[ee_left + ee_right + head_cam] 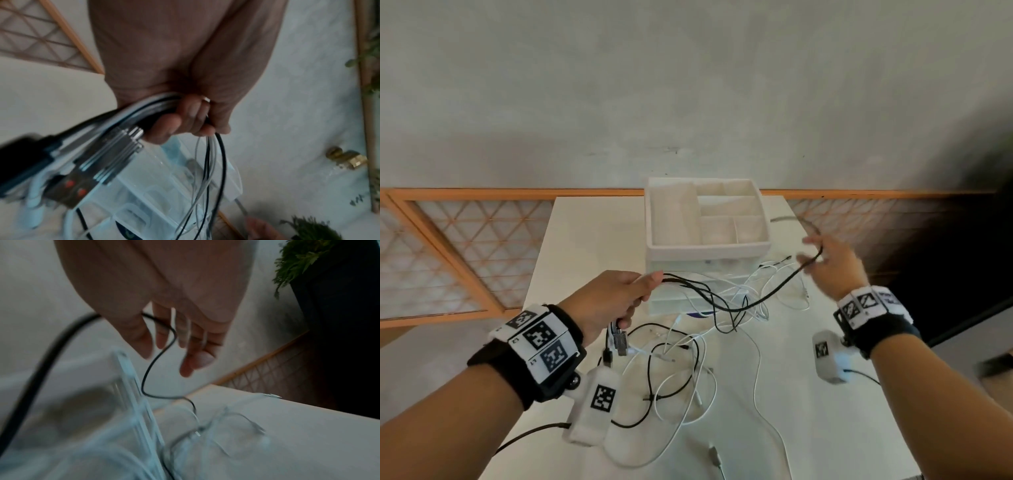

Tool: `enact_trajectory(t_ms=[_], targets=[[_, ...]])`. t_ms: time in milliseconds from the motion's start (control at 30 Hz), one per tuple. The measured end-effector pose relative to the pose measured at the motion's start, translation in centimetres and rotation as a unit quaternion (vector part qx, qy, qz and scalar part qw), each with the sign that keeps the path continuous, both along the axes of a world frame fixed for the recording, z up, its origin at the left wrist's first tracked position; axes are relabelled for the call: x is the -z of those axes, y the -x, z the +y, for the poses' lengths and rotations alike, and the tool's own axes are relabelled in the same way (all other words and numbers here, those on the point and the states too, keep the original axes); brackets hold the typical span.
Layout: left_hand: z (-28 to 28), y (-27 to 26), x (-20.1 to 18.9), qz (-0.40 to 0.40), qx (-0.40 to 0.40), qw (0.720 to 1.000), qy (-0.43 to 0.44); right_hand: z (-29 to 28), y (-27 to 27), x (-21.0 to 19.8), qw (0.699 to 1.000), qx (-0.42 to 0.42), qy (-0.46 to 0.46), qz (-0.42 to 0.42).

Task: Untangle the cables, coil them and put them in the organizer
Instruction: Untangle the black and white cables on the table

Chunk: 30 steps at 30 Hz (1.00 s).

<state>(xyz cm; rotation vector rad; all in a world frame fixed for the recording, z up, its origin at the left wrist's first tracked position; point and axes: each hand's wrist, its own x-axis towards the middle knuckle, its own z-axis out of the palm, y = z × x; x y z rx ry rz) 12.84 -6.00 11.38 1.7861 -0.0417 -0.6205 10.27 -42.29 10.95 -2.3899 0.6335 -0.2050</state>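
My left hand [619, 294] grips a bundle of black and white cables [688, 286] in a closed fist in front of the organizer. In the left wrist view its curled fingers [185, 118] clamp the strands, and several metal plugs [115, 154] stick out beside them. One black cable [774, 291] stretches rightward to my right hand [832, 263]. That hand's fingers [162, 335] are straight and spread, and the black cable [148, 369] threads loosely between them. The white organizer [709, 245] has compartments on top and clear drawers below. A tangle of cables [681, 359] lies on the table.
The white table [585, 240] ends close to the organizer's right side. An orange lattice screen [448, 246] runs behind it. A loose white cable with a plug [714, 455] trails to the front edge. A green plant [298, 259] stands off to the right.
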Motion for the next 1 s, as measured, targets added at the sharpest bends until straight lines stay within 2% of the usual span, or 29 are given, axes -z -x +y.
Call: enact_trajectory(t_ms=[67,133,167,233,333,400,433,500,533,567,633,667,700,733,767,900,933,1000], targets=[[0.3,0.1,0.2,-0.043,-0.005,0.999,-0.022,-0.6,1.1,4.1,0.985,-0.048,0.074,0.148],[0.6,0.2,0.4,-0.087,0.0,0.994,-0.064,0.3,1.9,5.8,0.968,-0.075,0.071,0.228],[0.7,0.1,0.6,-0.111,0.007,0.989,-0.097,1.4,2.2,5.6,0.969,-0.102,0.038,0.222],[0.3,0.5,0.1,-0.145,0.038,0.979,-0.138,4.8,2.5,4.1,0.968,-0.196,-0.046,0.146],[-1.4,1.4,-0.9,-0.169,0.124,0.97,-0.127,11.8,3.0,1.3,0.934,-0.304,-0.167,0.082],[-2.6,2.4,-2.0,-0.194,0.158,0.962,-0.108,14.5,2.9,2.2,0.928,-0.34,-0.141,0.064],[-2.8,2.7,-2.2,-0.202,0.165,0.961,-0.095,14.8,2.7,2.9,0.931,-0.341,-0.105,0.078],[-2.3,3.1,-2.7,-0.171,0.152,0.972,-0.061,13.2,2.4,4.4,0.932,-0.314,-0.075,0.165],[-1.6,3.3,-2.8,-0.144,0.145,0.978,-0.048,11.7,2.2,5.0,0.938,-0.271,-0.076,0.202],[-0.8,3.2,-2.6,-0.12,0.149,0.98,-0.051,10.1,1.9,5.4,0.954,-0.214,-0.06,0.202],[0.5,3.2,-1.4,-0.106,0.198,0.966,-0.13,6.8,1.7,6.2,0.991,-0.082,0.013,0.109],[0.9,3.2,-0.4,-0.113,0.228,0.948,-0.191,5.9,1.9,6.4,0.997,-0.048,0.013,0.058],[1.0,3.2,0.8,-0.123,0.236,0.932,-0.248,5.7,2.2,6.6,0.998,-0.049,-0.02,0.032],[1.1,3.2,2.1,-0.132,0.225,0.918,-0.3,5.9,2.7,6.9,0.995,-0.074,-0.058,0.026],[1.1,3.2,3.5,-0.131,0.192,0.916,-0.326,6.5,3.6,7.6,0.992,-0.102,-0.073,0.032],[0.3,3.6,6.5,-0.109,0.065,0.931,-0.343,9.7,8.7,10.3,0.982,-0.16,-0.008,0.104],[0.2,3.7,6.8,-0.104,0.045,0.937,-0.33,10.7,9.9,11.1,0.967,-0.196,0.023,0.164],[0.0,3.5,7.2,-0.094,0.007,0.952,-0.292,12.4,12.2,13.2,0.903,-0.288,0.075,0.31]])
